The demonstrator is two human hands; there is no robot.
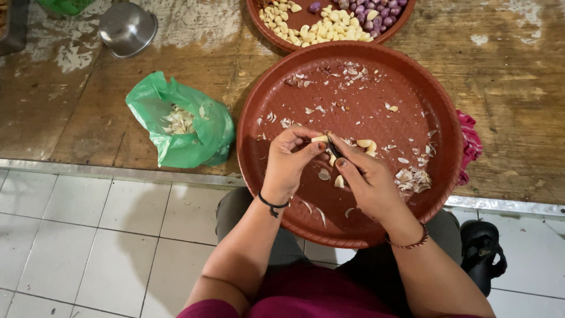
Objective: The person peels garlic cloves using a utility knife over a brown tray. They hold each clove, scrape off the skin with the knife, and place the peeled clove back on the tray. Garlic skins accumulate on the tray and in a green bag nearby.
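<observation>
A large round reddish-brown tray (pixel 412 88) rests on my lap and the wooden ledge, strewn with garlic skins and a few peeled cloves (pixel 366 143). My left hand (pixel 288 164) pinches a pale garlic clove (pixel 320 139) between thumb and fingers over the tray's middle. My right hand (pixel 366 181) grips a small dark-handled knife (pixel 335 149), its tip against that clove. A heap of papery skins (pixel 413 179) lies just right of my right hand.
A second round tray (pixel 276 36) at the top holds peeled garlic cloves and purple shallots. A green plastic bag (pixel 203 132) with garlic skins lies left of the tray. A steel cup (pixel 126 28) stands at top left. Pink cloth (pixel 469 144) shows at the right; white floor tiles below.
</observation>
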